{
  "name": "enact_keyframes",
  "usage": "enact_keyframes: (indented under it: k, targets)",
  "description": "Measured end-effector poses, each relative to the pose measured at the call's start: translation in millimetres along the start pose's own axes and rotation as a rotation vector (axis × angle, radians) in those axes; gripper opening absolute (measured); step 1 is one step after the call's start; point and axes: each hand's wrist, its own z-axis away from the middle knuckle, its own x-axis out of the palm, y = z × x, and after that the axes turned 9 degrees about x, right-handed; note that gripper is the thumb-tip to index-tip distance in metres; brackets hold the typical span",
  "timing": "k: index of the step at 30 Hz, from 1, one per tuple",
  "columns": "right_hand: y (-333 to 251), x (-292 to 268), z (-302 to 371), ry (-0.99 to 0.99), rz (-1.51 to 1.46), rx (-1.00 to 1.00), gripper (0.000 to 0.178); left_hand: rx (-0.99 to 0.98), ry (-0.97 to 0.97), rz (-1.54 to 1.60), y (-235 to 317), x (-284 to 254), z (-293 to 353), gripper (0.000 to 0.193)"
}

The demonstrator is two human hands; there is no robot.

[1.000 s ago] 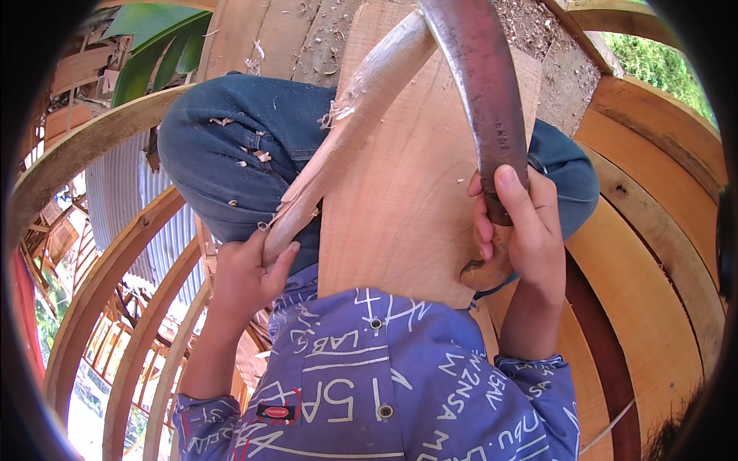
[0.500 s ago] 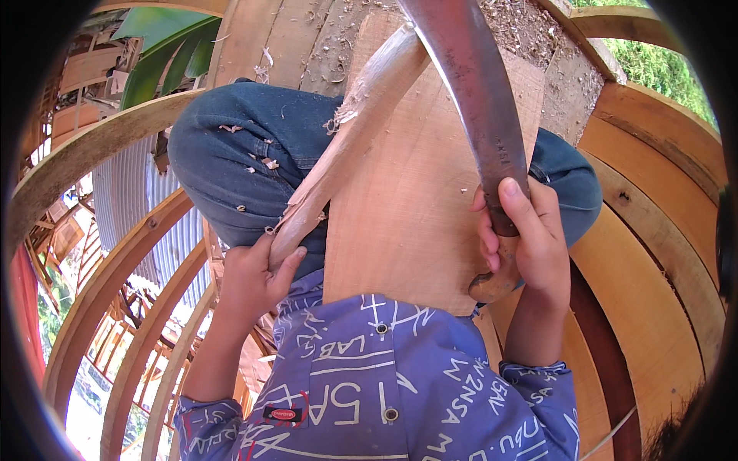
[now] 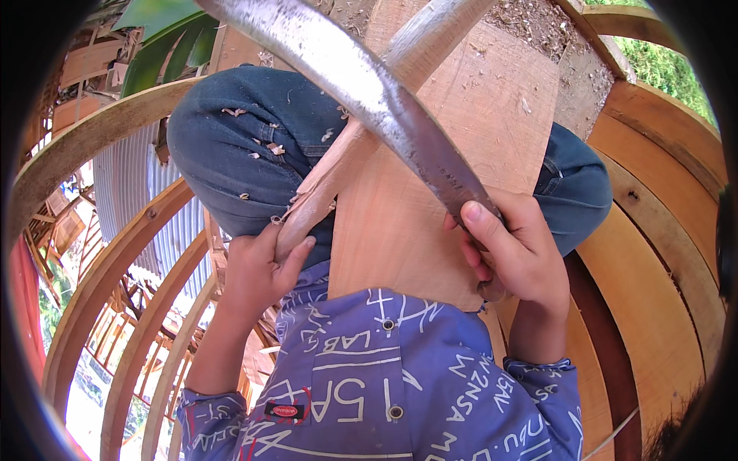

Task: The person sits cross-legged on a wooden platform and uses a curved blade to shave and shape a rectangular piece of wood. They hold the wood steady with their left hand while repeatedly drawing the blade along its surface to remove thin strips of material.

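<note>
My right hand (image 3: 513, 250) grips the handle end of a long curved metal blade (image 3: 369, 88), which arcs up and to the left across the view. My left hand (image 3: 257, 269) holds the lower end of a pale, partly carved wooden stick (image 3: 369, 115) that slants up to the right, passing under the blade. A wide flat wooden board (image 3: 453, 154) rests on my lap between my blue-jeaned knees (image 3: 238, 146). Wood shavings cling to the left knee.
Curved wooden ribs (image 3: 100, 261) of a boat-like frame sweep around on the left and broad curved planks (image 3: 661, 253) on the right. Corrugated metal sheet (image 3: 131, 192) and green leaves (image 3: 165, 46) show beyond the frame at the upper left. Sawdust lies on a surface (image 3: 538, 23) above the board.
The blade has swung from upright on the right to slanting far up-left across the stick. My right hand tilted with it; my left hand stays on the stick's end.
</note>
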Motion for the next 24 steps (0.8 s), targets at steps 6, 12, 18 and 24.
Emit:
enact_keyframes:
  k: [6, 12, 18, 24]
  targets:
    - [-27.4, -6.8, -6.2, 0.168, -0.147, -0.124, 0.037, 0.065, 0.036, -0.019, -3.3, -0.6, -1.2, 0.03]
    - [-23.3, -5.2, -12.4, 0.203, -0.176, -0.164, 0.038, 0.066, 0.003, -0.043, -1.0, -2.1, -3.0, 0.027]
    - [-26.0, -11.6, -5.0, 0.262, -0.192, -0.2, 0.038, 0.076, 0.01, -0.011, -0.4, -2.3, -3.0, 0.025]
    - [-22.0, -6.7, -6.2, 0.265, -0.086, -0.143, 0.041, 0.091, -0.02, -0.04, -1.5, -5.5, -3.7, 0.024]
